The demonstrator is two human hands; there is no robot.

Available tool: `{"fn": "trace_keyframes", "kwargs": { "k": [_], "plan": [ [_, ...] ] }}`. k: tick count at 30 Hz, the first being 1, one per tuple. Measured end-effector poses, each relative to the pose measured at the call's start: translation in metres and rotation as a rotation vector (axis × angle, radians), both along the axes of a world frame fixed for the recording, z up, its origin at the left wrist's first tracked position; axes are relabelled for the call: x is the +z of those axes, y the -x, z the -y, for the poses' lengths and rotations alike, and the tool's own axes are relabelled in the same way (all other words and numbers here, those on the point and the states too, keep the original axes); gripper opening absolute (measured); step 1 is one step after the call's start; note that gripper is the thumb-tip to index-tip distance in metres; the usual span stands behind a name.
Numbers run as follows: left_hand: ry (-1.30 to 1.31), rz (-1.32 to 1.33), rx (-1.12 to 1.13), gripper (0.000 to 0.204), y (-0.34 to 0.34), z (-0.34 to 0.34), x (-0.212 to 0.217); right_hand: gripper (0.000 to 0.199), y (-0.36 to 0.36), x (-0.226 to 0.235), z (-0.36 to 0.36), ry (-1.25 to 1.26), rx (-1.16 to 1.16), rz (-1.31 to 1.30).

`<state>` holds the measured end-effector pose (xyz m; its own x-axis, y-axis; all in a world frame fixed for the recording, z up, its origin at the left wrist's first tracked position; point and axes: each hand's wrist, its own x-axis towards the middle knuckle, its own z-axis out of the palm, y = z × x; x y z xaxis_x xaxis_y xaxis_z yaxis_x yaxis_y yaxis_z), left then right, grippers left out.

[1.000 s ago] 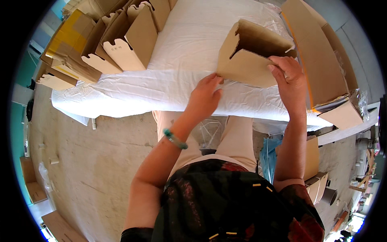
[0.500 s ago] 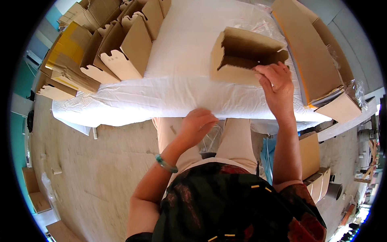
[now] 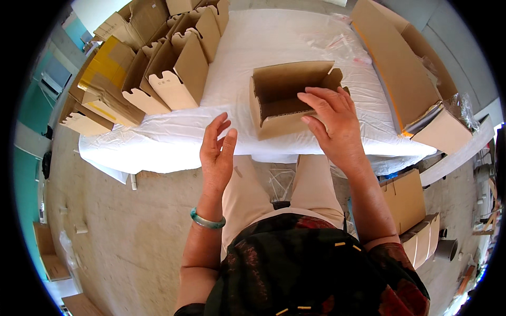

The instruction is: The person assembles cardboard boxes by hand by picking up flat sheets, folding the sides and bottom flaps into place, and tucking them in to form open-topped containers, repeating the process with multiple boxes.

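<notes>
An open-topped brown cardboard box (image 3: 287,124) stands on the white-covered table (image 3: 232,79) in front of me, close to the near edge. My right hand (image 3: 333,122) hovers at the box's near right corner, fingers apart and thumb by the near wall; whether it touches the cardboard I cannot tell. To the left of the box, my left hand (image 3: 217,152) is raised before the table's edge with its fingers apart and nothing in them. A green bangle (image 3: 207,219) circles my left wrist. The box's right end is partly hidden behind my right hand.
Several similar open boxes (image 3: 179,79) stand in rows at the table's left. One carton there has yellow tape (image 3: 108,63). A long carton (image 3: 395,68) lies along the right side, with clear plastic bags (image 3: 342,45) beside it. More cartons (image 3: 406,203) sit below, at right.
The box has shifted left and nearer to me. My right hand has loosened from its pinch at the box's rim and spread. My left hand has risen leftward and opened.
</notes>
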<state>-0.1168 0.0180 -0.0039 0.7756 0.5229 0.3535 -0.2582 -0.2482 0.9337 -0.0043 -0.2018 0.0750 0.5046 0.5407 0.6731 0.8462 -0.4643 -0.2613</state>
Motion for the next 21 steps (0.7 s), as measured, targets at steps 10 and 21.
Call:
{"fn": "trace_keyframes", "kwargs": {
  "k": [10, 21],
  "plan": [
    [-0.26, 0.126, -0.188, 0.049, -0.016, 0.02, 0.037, 0.038, -0.011, -0.008, 0.052, -0.099, -0.111, -0.184],
    [-0.381, 0.105, -0.167, 0.028, -0.05, -0.002, 0.039, 0.041, -0.003, -0.015, 0.061, -0.147, 0.032, -0.367]
  ]
}}
